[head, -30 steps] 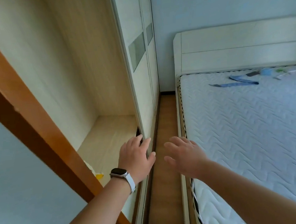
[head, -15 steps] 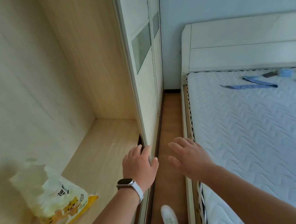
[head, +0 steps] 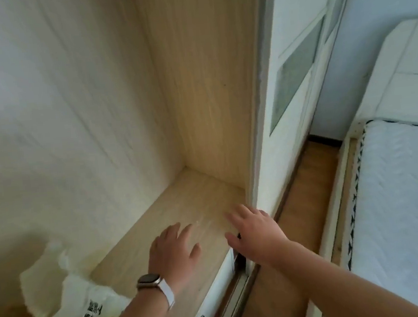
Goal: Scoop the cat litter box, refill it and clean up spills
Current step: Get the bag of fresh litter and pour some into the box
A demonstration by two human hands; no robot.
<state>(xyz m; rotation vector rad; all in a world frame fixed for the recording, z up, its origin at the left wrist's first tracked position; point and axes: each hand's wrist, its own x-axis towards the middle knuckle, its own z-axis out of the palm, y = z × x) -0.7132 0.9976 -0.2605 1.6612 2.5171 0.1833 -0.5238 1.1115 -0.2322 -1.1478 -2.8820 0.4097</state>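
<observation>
1. Two hands were open, fingers (head: 176, 231) spread and gripping nothing: left hand (head: 172, 254) over the wardrobe floor (head: 181, 202), right hand (head: 257, 233) by the sliding door (head: 278, 151) edge.
2. Crumpled litter bag (head: 71, 307) lay at lower left, inside the wardrobe.
3. It looked soft, slumped and likely heavy; best gripped at its bunched top and supported underneath.
4. Black print on it was too blurred to read.

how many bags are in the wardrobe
1. The white and yellow bag lies on the wardrobe floor at lower left, left of the left hand. Others could sit out of frame.
</observation>
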